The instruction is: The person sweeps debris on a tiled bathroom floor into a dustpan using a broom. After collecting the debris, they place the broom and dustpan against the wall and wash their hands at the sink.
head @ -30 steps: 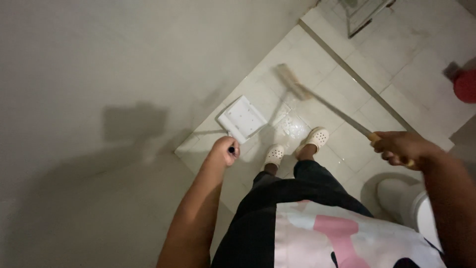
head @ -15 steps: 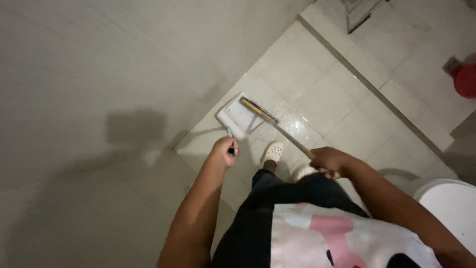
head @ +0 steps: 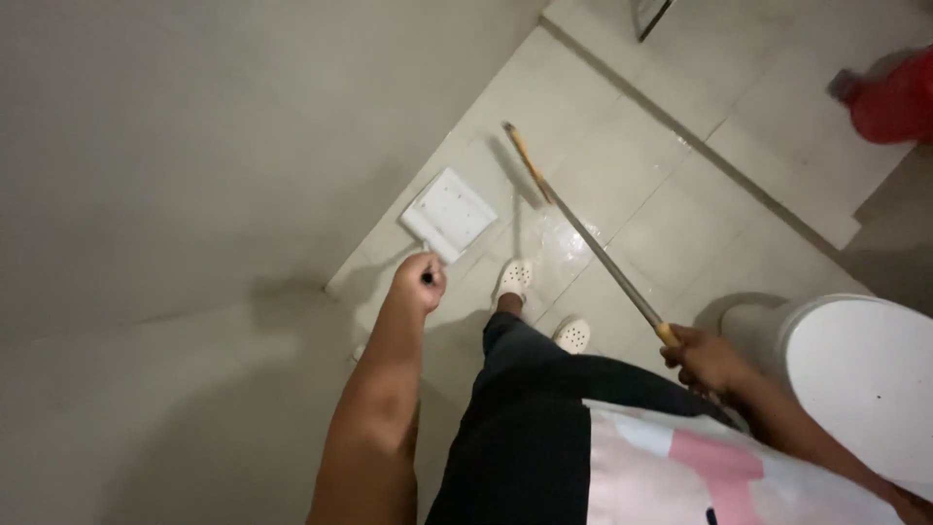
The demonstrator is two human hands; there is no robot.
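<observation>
- The left hand (head: 420,282) is closed on the dustpan (head: 449,212) handle; the pan sits on the tile floor (head: 680,209) at the foot of the wall, near the corner where the 2 walls meet.
- The right hand (head: 708,358) is wrapped tight round the upper end of the broom (head: 583,233) stick; its far end is down on the floor, just beside the pan but apart from it.
- The pan looks pale, with only faint specks on it; too small to tell whether that is dirt.
- I see no heap of dirt on the tiles between broom end and pan, so by my judgement any sweeping-in is either nearly finished or has little to collect. A glossy, wet-looking patch shows on the tiles ahead of the shoes.
- Neither tool is put away; both are in hand.
- Count: 1 dustpan, 1 broom, 2 hands, 2 pale shoes (head: 515,277).
- Also 1 white round bin (head: 865,374) beside the right arm and 1 red thing (head: 899,97) at the far right edge of the floor.
</observation>
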